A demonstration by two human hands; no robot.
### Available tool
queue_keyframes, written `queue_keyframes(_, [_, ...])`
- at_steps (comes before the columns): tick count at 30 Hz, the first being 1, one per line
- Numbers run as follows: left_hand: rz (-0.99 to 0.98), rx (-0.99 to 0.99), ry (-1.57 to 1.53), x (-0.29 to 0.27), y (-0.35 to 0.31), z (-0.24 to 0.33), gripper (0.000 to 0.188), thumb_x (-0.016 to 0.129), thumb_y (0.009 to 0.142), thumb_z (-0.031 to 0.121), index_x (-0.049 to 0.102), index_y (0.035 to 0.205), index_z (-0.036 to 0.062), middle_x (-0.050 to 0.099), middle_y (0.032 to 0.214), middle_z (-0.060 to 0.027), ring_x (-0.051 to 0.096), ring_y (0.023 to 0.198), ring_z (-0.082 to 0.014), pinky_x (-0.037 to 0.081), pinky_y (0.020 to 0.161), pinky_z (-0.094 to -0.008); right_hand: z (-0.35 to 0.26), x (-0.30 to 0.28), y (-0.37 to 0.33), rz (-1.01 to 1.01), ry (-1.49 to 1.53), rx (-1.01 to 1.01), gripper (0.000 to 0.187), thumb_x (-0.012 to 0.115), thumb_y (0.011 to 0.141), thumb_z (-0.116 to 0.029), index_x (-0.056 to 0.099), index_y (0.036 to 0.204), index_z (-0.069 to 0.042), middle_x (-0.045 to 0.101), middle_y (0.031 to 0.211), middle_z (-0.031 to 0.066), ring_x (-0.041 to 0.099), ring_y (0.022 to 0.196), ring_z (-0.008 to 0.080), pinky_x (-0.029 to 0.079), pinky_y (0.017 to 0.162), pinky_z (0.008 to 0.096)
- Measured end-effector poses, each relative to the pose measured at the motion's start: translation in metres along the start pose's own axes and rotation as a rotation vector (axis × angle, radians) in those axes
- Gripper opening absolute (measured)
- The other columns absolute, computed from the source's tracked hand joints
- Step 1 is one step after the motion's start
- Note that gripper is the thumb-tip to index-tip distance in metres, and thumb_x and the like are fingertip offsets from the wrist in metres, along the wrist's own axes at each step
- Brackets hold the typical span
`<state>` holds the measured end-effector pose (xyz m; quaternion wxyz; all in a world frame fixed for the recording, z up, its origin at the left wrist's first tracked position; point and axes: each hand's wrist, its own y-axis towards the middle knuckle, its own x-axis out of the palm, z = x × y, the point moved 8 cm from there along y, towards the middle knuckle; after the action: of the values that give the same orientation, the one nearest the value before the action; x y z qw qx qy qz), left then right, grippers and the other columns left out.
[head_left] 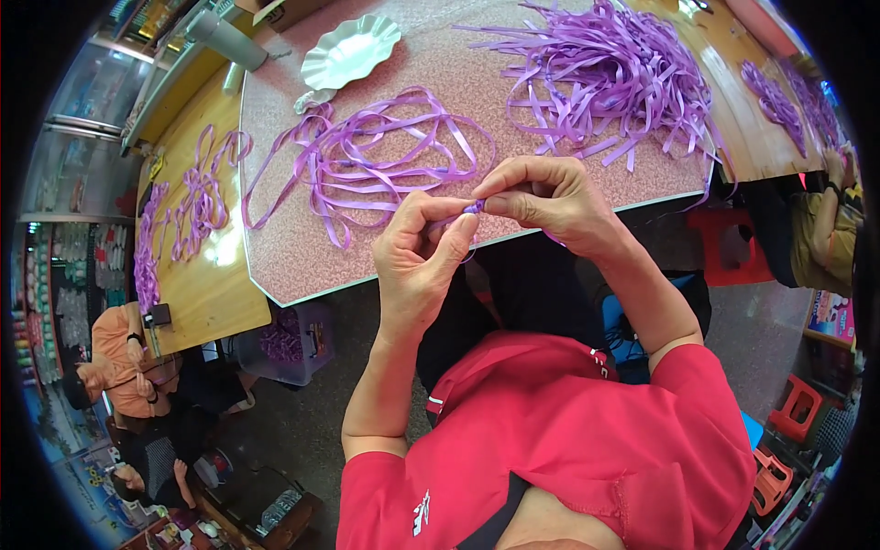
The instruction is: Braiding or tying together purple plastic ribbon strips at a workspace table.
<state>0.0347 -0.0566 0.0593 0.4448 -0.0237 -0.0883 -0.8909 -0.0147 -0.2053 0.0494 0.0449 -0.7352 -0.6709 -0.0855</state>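
Just beyond the table's near edge, my left hand (415, 252) and my right hand (548, 202) meet fingertip to fingertip. Both pinch a small purple ribbon knot (474, 208) between thumb and index finger. A thin ribbon loop hangs below the fingers. Ahead of my left hand, a loose coil of purple ribbon (367, 179) is spread on the speckled pink tabletop (293, 261). A large heap of purple ribbons (610, 78) lies beyond my right hand, with strands trailing over the table edge.
A pale scalloped dish (350, 52) and a grey-green tumbler (226, 41) stand at the back left. More ribbons (203, 206) lie on the wooden table at left. Under it sits a clear plastic bin (307, 344). Other people sit on both sides; red stools (796, 408) stand at right.
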Motion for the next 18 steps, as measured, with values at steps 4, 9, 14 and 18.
queue_keyframes(4, [-0.011, -0.016, -0.050, 0.002, 0.001, 0.000, 0.009, 0.069, 0.093, 0.003, 0.067, 0.101, -0.0005, 0.051, 0.087, 0.0051, 0.049, 0.074, -0.0004, 0.038, 0.064, -0.0165, -0.007, 0.001, 0.000, -0.013, 0.018, -0.010, 0.014, 0.072, 0.090, -0.007, 0.073, 0.102, -0.002, 0.066, 0.088, -0.0029, 0.051, 0.070, 0.0006, 0.036, 0.057, 0.0162])
queue_keyframes(9, [-0.006, 0.002, -0.116, 0.003, 0.001, -0.003, 0.011, 0.069, 0.093, 0.005, 0.068, 0.102, -0.0009, 0.053, 0.088, 0.0043, 0.050, 0.076, -0.0019, 0.039, 0.067, -0.0178, 0.008, 0.006, -0.005, -0.028, 0.334, 0.200, 0.017, 0.071, 0.092, -0.015, 0.071, 0.104, -0.002, 0.062, 0.079, -0.0021, 0.044, 0.057, 0.0017, 0.031, 0.050, 0.0182])
queue_keyframes(14, [-0.009, -0.006, -0.181, 0.004, 0.000, -0.004, 0.011, 0.069, 0.093, 0.005, 0.069, 0.103, -0.0005, 0.053, 0.087, 0.0046, 0.050, 0.077, -0.0019, 0.038, 0.067, -0.0180, 0.022, 0.013, -0.006, 0.038, 0.482, 0.218, 0.018, 0.069, 0.094, -0.018, 0.069, 0.105, -0.003, 0.053, 0.070, -0.0057, 0.035, 0.051, 0.0017, 0.025, 0.045, 0.0197])
queue_keyframes(18, [0.004, -0.036, -0.193, 0.004, -0.002, -0.007, 0.010, 0.069, 0.093, 0.005, 0.069, 0.102, 0.0007, 0.053, 0.084, 0.0055, 0.049, 0.076, -0.0017, 0.037, 0.066, -0.0177, 0.023, 0.015, -0.007, 0.055, 0.501, 0.214, 0.018, 0.069, 0.094, -0.019, 0.068, 0.104, -0.004, 0.047, 0.066, -0.0080, 0.031, 0.050, 0.0015, 0.023, 0.044, 0.0203])
